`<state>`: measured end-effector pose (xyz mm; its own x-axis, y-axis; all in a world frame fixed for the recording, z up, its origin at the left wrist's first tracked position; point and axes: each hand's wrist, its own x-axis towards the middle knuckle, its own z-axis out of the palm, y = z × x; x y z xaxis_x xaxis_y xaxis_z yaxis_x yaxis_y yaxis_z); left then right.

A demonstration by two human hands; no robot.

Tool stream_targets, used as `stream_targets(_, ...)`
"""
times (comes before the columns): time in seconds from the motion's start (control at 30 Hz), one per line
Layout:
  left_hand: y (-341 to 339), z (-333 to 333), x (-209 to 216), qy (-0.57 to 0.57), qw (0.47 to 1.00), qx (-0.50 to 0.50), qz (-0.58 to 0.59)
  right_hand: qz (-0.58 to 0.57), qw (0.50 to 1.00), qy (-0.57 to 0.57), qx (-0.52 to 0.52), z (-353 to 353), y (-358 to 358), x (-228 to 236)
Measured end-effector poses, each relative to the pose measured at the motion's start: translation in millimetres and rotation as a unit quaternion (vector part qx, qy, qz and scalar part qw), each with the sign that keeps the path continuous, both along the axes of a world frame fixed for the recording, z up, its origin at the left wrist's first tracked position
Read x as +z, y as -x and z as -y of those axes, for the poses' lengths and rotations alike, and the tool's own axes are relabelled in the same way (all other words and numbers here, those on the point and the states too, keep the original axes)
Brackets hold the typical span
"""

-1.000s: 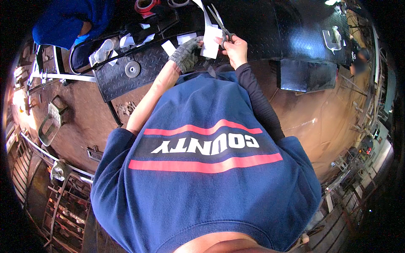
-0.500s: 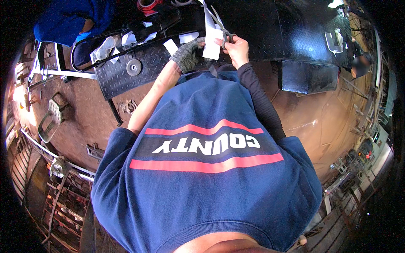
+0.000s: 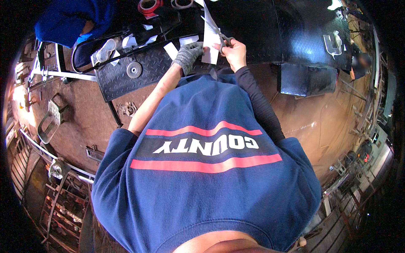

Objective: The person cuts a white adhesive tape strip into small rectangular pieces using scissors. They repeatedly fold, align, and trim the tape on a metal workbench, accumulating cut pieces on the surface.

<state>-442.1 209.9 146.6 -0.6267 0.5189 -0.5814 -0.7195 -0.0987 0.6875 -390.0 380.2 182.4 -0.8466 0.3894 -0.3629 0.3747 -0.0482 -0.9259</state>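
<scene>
A long white paper strip [image 3: 209, 55] hangs upright over the black work surface. My left hand [image 3: 189, 56], in a grey knit glove, pinches the strip's left edge. My right hand [image 3: 235, 55] is bare, its fingers wrapped round the handles of a pair of scissors [image 3: 215, 28]. The scissor blades point up and left and lie across the strip; I cannot tell whether they are parted. Cut white pieces [image 3: 171, 50] lie just left of my gloved hand, another beside its fingertips.
A grey disc [image 3: 134, 70] lies on the black tread-plate [image 3: 112, 80] at left. Tape rolls [image 3: 148, 7] sit at the far edge. A person in blue [image 3: 63, 23] is at the far left. A clear U-shaped piece [image 3: 333, 44] rests at right.
The strip has turned slightly and dropped a little. My right hand with the scissors has shifted slightly left and down; my gloved hand has tilted more upright.
</scene>
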Motion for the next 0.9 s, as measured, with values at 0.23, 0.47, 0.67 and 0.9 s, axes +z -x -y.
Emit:
stream_targets(0.23,-4,5,-4,0.031,0.999,-0.009,0.024,0.045,0.994,0.096,-0.030,3,1,3)
stream_targets(0.47,-9,6,8,0.035,0.998,0.011,0.051,0.102,0.970,0.219,-0.031,-1,-2,-5)
stream_targets(0.67,-10,7,0,0.006,0.998,0.016,0.055,0.112,0.968,0.225,-0.007,-5,-3,-16)
stream_targets(0.9,-6,7,5,-0.009,0.995,0.027,0.092,0.093,0.976,0.198,0.000,-6,5,-12)
